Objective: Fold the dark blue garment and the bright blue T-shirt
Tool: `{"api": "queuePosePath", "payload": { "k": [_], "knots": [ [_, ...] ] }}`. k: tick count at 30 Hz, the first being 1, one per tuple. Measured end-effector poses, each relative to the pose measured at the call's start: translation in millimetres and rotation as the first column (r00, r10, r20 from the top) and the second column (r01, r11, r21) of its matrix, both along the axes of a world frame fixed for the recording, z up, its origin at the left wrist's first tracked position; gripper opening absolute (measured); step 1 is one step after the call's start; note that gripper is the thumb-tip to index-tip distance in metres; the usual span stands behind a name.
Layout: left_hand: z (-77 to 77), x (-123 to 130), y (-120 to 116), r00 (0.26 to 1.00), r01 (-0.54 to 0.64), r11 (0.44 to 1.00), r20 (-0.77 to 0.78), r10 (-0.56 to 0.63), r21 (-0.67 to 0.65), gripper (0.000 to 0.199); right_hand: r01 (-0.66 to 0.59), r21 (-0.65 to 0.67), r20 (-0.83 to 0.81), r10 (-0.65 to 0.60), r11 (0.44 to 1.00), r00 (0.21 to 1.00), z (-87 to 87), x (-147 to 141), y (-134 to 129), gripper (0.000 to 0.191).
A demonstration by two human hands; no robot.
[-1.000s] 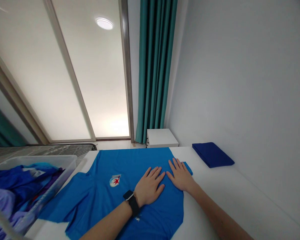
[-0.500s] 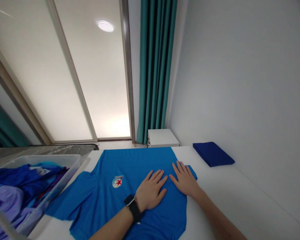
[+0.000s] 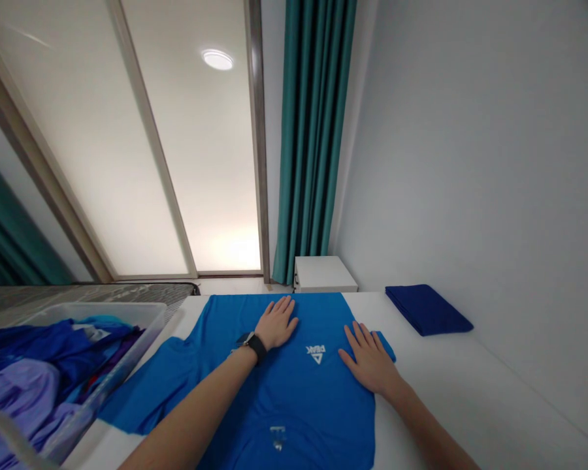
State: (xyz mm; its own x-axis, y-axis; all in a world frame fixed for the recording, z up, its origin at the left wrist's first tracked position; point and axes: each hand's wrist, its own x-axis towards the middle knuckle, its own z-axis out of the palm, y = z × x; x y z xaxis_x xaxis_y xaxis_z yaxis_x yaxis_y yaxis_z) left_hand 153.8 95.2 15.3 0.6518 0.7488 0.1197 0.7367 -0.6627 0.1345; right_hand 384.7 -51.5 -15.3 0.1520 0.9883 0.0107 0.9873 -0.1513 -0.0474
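Observation:
A blue T-shirt [image 3: 318, 398] lies spread on the white table, its collar towards me and its hem at the far edge. White lettering and a triangle logo show on its chest. My left hand [image 3: 276, 323], with a black watch on the wrist, rests flat on the shirt near the far hem, fingers stretched out. My right hand [image 3: 367, 358] lies flat near the shirt's right side, fingers spread, beside the right sleeve. Part of the badge on the left chest is hidden behind my left wrist.
A folded dark blue garment [image 3: 428, 310] lies on the table at the right, near the wall. To the left stands a clear plastic bin [image 3: 142, 320] with crumpled clothes inside. Beyond the table are a small white cabinet [image 3: 325, 273] and a green curtain [image 3: 316, 143].
My left hand has slid away from me and leftward over the shirt, uncovering the white logo. My right hand stays in nearly the same place on the shirt. The view has shifted slightly.

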Motion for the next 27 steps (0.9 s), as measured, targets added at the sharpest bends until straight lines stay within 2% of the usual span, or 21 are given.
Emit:
{"api": "queuePosePath", "payload": {
  "k": [3,8,18,24,27],
  "knots": [
    [-7.8,1.3,24.3,0.997,-0.069,0.997,-0.029,0.068,-0.025,0.054,-0.003,0.010,0.011,0.002,1.000,1.000,-2.2,0.8,-0.1,0.072],
    [-21.5,-10.4,47.0,0.990,-0.140,0.990,-0.031,0.139,-0.018,0.054,-0.006,0.031,0.010,0.006,1.000,1.000,-6.4,2.4,-0.6,0.071],
    [-19.7,-90.1,65.5,0.945,-0.319,0.948,-0.085,0.317,-0.012,0.055,0.002,0.020,0.032,-0.003,1.000,0.999,-8.6,3.0,0.5,0.071],
    [-16.2,-139.5,74.5,0.861,-0.500,0.866,-0.117,0.495,-0.021,0.057,-0.008,0.063,0.052,0.005,0.998,0.999,-22.0,9.7,3.6,0.073],
    [-14.2,-156.1,77.5,0.815,-0.572,0.820,-0.128,0.565,-0.026,0.059,-0.018,0.071,0.044,0.015,0.997,0.999,-24.7,11.7,4.6,0.074]
  ]
}}
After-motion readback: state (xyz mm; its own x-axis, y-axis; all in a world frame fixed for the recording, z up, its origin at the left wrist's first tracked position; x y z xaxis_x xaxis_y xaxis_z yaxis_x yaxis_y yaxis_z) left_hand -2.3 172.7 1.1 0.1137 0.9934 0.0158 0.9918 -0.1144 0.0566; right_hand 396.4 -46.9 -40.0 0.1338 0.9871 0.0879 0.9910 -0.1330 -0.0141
